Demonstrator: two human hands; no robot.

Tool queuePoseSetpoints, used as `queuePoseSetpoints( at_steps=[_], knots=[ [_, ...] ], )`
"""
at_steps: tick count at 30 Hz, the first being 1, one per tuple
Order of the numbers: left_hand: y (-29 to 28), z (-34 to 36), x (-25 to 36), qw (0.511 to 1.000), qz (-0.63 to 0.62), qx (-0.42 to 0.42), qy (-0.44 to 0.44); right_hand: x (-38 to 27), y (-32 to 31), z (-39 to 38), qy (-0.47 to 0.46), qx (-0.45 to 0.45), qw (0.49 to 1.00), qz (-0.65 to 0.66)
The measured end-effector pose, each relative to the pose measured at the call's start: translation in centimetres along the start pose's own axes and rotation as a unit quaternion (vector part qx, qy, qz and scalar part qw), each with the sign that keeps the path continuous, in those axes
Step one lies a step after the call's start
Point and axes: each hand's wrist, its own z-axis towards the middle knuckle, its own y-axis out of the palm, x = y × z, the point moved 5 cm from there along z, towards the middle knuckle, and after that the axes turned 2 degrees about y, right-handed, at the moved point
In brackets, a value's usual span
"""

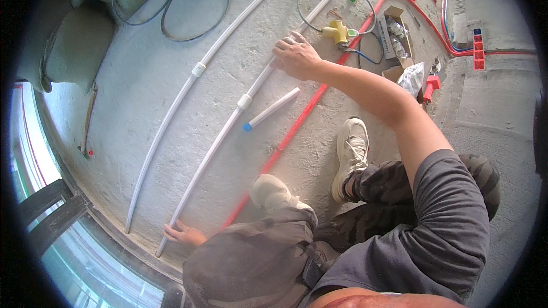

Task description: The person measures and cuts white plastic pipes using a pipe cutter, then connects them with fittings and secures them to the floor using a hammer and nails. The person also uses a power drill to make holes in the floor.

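A long white pipe with a white coupling lies across the concrete floor. My right hand, arm reaching forward, has its fingers curled over the pipe's farther part. Down at the lower left, my left hand is beside the near end of the same pipe. Its fingers are apart, with the fingertips at the pipe; part of the hand is hidden behind my knee. Between that pipe and a red pipe lies a short white pipe piece with a blue end.
A second white pipe with a coupling runs to the left. Ahead are a yellow connector on a cable, an open carton and a plastic bag. Sacks and a wooden handle lie left, near a window.
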Motion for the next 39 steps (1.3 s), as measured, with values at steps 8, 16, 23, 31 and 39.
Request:
queuePoseSetpoints(
  at_steps=[8, 16, 23, 31, 39],
  knots=[
    [2.3, 0.2, -1.7, 0.997, -0.023, 0.074, 0.031, 0.4, 0.4, 1.3, -0.006, -0.028, 0.998, -0.065],
    [5.1, 0.0, -5.7, 0.990, -0.116, 0.075, 0.030, -6.3, -4.7, 1.7, -0.127, -0.032, 0.991, -0.040],
    [1.1, 0.6, -4.9, 0.999, 0.028, 0.021, -0.025, -20.1, -2.2, 1.1, -0.263, -0.088, 0.959, 0.061],
    [2.4, 1.6, -9.8, 0.981, -0.140, 0.019, -0.130, -27.2, -7.0, 1.2, -0.341, -0.137, 0.930, 0.016],
    [2.3, 2.5, -11.0, 0.964, -0.192, 0.014, -0.183, -24.2, -16.4, 3.8, -0.369, -0.207, 0.895, -0.142]
  ],
)
